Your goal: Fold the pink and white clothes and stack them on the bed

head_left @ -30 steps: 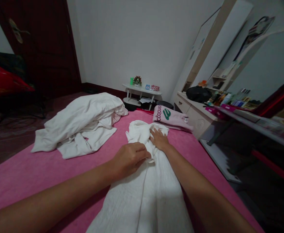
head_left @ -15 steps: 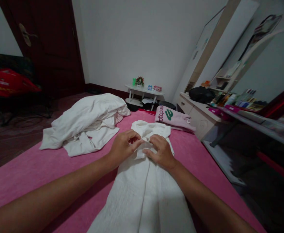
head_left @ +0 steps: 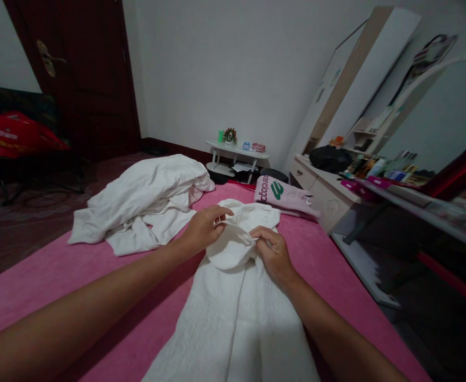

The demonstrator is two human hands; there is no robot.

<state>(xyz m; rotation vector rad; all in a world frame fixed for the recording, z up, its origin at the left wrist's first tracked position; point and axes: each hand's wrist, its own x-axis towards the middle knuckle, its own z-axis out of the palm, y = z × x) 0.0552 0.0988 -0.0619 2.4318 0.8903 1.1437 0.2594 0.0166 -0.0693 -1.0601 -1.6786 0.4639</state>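
Observation:
A long white shirt lies folded narrow on the pink bed cover, running toward me. At its far end, my left hand pinches the edge of the collar between thumb and fingers. My right hand is closed on the collar's other side, gripping the cloth. Between the hands the collar stands raised in a loop, its front flap hanging down. Just beyond it, more white cloth of the shirt lies on the bed.
A heap of white clothes lies at the left. Behind the shirt rests a folded pink garment with green print. A small white table stands by the wall, and a cluttered dresser is at the right.
My hands have drawn apart, the left slightly up and left, the right a little to the right. The collar between them has been lifted and spread into a loop.

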